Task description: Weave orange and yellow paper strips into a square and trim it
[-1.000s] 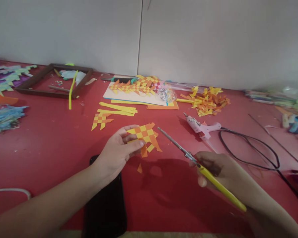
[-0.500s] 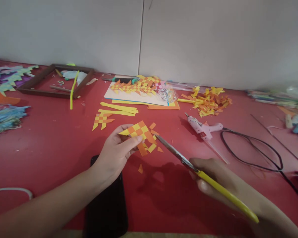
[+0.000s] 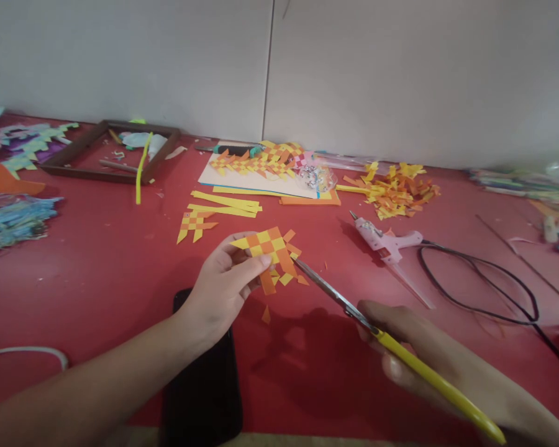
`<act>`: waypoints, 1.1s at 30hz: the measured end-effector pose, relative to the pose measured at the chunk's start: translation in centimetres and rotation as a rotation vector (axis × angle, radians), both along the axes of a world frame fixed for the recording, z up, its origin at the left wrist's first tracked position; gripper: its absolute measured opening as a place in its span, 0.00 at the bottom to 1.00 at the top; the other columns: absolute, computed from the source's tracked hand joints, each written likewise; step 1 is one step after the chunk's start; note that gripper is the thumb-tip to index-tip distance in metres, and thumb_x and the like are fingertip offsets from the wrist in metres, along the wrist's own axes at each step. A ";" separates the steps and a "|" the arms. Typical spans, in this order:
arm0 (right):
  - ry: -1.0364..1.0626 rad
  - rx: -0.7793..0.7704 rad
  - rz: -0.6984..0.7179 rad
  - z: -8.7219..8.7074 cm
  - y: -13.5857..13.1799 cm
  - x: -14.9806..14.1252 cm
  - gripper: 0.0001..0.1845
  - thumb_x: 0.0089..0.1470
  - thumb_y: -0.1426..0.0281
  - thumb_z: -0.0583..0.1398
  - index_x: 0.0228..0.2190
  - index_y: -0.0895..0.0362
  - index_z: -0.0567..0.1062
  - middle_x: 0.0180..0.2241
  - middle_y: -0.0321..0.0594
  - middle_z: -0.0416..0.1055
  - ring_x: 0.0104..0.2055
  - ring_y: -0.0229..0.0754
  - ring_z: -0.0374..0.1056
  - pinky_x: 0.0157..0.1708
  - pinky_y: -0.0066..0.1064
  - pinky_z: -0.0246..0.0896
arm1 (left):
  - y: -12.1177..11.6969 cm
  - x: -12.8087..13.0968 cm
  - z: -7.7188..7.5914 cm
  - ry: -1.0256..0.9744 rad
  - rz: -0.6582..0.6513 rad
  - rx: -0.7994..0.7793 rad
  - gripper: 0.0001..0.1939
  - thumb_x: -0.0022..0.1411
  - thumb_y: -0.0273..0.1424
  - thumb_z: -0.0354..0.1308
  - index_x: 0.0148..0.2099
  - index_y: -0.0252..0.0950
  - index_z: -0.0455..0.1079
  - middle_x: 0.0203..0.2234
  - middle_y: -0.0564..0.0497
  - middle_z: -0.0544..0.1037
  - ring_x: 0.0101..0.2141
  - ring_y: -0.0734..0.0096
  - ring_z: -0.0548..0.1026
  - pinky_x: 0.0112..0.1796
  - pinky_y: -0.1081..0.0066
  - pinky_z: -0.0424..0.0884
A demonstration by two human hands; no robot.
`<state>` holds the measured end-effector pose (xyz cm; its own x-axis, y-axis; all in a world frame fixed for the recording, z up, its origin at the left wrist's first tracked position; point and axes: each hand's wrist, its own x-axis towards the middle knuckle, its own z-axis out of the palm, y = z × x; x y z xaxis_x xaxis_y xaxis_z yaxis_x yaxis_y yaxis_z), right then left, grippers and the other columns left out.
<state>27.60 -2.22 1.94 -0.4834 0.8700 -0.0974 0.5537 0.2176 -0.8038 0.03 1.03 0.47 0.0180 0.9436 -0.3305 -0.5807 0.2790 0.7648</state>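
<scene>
My left hand (image 3: 228, 279) pinches a woven paper fish (image 3: 265, 248) in orange and yellow checks, thumb on top. In my right hand (image 3: 414, 347) are scissors (image 3: 340, 298) with yellow handles, and their tips touch the fish's right-hand strips. Small orange and yellow paper scraps (image 3: 286, 280) lie on the table just under the fish. Another checked paper fish (image 3: 193, 225) rests flat beyond my left hand, beside several yellow paper strips (image 3: 226, 203). My fingers partly hide the underside of the held fish.
A black phone (image 3: 202, 397) lies under my left wrist. On the right sits a pink glue gun (image 3: 384, 239) with a looping black cord (image 3: 475, 316). A brown frame (image 3: 93, 177), a heap of cut paper (image 3: 395, 189) and white sheets (image 3: 261, 186) are along the back.
My right hand has brought the scissors in from the right to the fish's edge. The fish has turned slightly in my left hand, and more cut scraps lie beneath it.
</scene>
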 end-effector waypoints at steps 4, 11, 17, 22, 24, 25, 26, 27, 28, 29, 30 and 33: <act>0.008 -0.012 -0.003 -0.1 -0.2 0.2 0.15 0.47 0.51 0.65 0.30 0.49 0.75 0.22 0.37 0.70 0.21 0.42 0.63 0.15 0.31 0.57 | 0.0 0.1 0.3 0.035 0.014 -0.028 0.18 0.48 0.24 0.70 0.40 0.37 0.68 0.27 0.56 0.78 0.29 0.76 0.77 0.29 0.78 0.74; -0.023 -0.077 0.005 0.0 -0.2 -0.3 0.16 0.50 0.50 0.63 0.27 0.50 0.73 0.21 0.37 0.67 0.20 0.41 0.59 0.14 0.30 0.51 | 0.0 0.3 0.2 0.075 0.002 -0.023 0.18 0.47 0.24 0.69 0.41 0.36 0.68 0.25 0.58 0.74 0.27 0.75 0.76 0.22 0.81 0.70; -0.108 -0.057 0.044 0.0 0.0 -0.2 0.19 0.51 0.48 0.61 0.27 0.50 0.73 0.22 0.37 0.68 0.22 0.41 0.61 0.16 0.30 0.54 | 0.0 0.4 0.1 0.085 -0.032 0.008 0.13 0.49 0.25 0.68 0.37 0.36 0.69 0.24 0.57 0.74 0.25 0.77 0.75 0.22 0.80 0.69; -0.178 -0.074 0.067 0.4 0.1 -0.5 0.24 0.52 0.43 0.57 0.27 0.52 0.73 0.22 0.37 0.69 0.22 0.41 0.62 0.16 0.29 0.55 | -0.1 0.4 0.1 0.094 -0.041 0.021 0.11 0.50 0.26 0.68 0.35 0.36 0.69 0.23 0.58 0.73 0.25 0.79 0.74 0.24 0.80 0.69; -0.179 -0.076 0.068 0.7 0.2 -0.8 0.26 0.51 0.42 0.56 0.25 0.52 0.72 0.21 0.37 0.68 0.22 0.41 0.62 0.16 0.29 0.55 | -0.1 0.4 0.1 0.110 -0.039 0.011 0.12 0.50 0.26 0.68 0.35 0.37 0.69 0.24 0.58 0.74 0.26 0.79 0.74 0.25 0.80 0.68; -0.177 -0.075 0.070 0.8 0.3 -0.9 0.27 0.51 0.41 0.56 0.25 0.52 0.72 0.21 0.37 0.67 0.21 0.40 0.61 0.16 0.29 0.54 | -0.1 0.4 0.2 0.119 -0.044 0.006 0.12 0.49 0.26 0.68 0.35 0.37 0.69 0.23 0.58 0.74 0.26 0.79 0.74 0.25 0.80 0.68; -0.177 -0.074 0.072 0.8 0.3 -1.0 0.28 0.51 0.41 0.56 0.24 0.53 0.71 0.21 0.37 0.67 0.21 0.40 0.61 0.15 0.28 0.54 | -0.1 0.4 0.2 0.127 -0.049 0.001 0.12 0.49 0.26 0.68 0.34 0.37 0.69 0.23 0.58 0.74 0.26 0.79 0.74 0.25 0.80 0.68; -0.176 -0.072 0.073 0.8 0.4 -1.1 0.28 0.51 0.41 0.56 0.24 0.53 0.71 0.21 0.37 0.66 0.21 0.40 0.60 0.15 0.28 0.53 | -0.1 0.3 0.2 0.134 -0.054 0.000 0.12 0.49 0.27 0.69 0.33 0.37 0.68 0.22 0.59 0.73 0.25 0.80 0.73 0.25 0.80 0.67; -0.174 -0.072 0.075 0.8 0.4 -1.2 0.28 0.51 0.40 0.56 0.24 0.53 0.70 0.21 0.37 0.66 0.21 0.39 0.60 0.15 0.28 0.52 | 0.0 0.3 0.2 0.139 -0.063 -0.002 0.12 0.49 0.27 0.69 0.32 0.37 0.67 0.22 0.59 0.73 0.24 0.81 0.72 0.25 0.80 0.67; -0.174 -0.076 0.078 0.8 0.4 -1.2 0.28 0.52 0.40 0.56 0.24 0.53 0.70 0.20 0.37 0.66 0.21 0.39 0.60 0.15 0.27 0.52 | 0.0 0.2 0.1 0.145 -0.066 0.000 0.13 0.50 0.28 0.69 0.32 0.37 0.66 0.22 0.59 0.74 0.24 0.81 0.72 0.25 0.80 0.66; -0.174 -0.082 0.077 0.8 0.4 -1.2 0.28 0.52 0.41 0.56 0.24 0.53 0.70 0.21 0.36 0.66 0.21 0.38 0.60 0.15 0.27 0.52 | 0.0 0.2 0.1 0.152 -0.070 -0.001 0.13 0.50 0.28 0.69 0.31 0.37 0.66 0.22 0.59 0.74 0.23 0.81 0.72 0.25 0.80 0.66; -0.159 -0.093 0.064 0.6 0.3 -1.0 0.27 0.51 0.41 0.57 0.25 0.53 0.71 0.21 0.36 0.65 0.21 0.38 0.60 0.15 0.27 0.52 | 0.0 0.1 -0.1 0.176 -0.082 -0.010 0.13 0.50 0.29 0.69 0.32 0.38 0.65 0.22 0.59 0.75 0.23 0.81 0.71 0.26 0.80 0.65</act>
